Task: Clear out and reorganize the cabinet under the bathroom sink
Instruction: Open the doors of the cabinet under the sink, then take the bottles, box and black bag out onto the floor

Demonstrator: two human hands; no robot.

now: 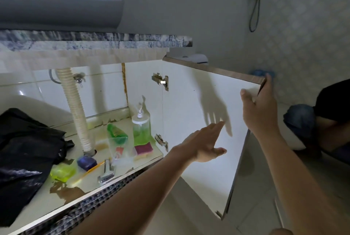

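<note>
The cabinet under the sink stands with its white door [200, 113] swung out to the right. My right hand [259, 109] grips the door's outer top corner, thumb on the inner face. My left hand [205, 144] hovers with straight fingers in front of the door's inner face, holding nothing. On the cabinet floor [62, 195] lie a pump bottle of green liquid [141, 128], a clear cup holding a green bottle [118, 140], a pink sponge [144, 149], a blue soap box [86, 162], a razor [106, 173], an orange toothbrush [91, 170] and a yellow-green pack [63, 172].
A black plastic bag [26, 155] fills the cabinet's left side. The ribbed drain hose [77, 109] drops to the floor in the middle. A brown stain [68, 192] marks the front edge. A crouching person [325, 119] is at the right, and a shower hose [255, 1] hangs on the wall.
</note>
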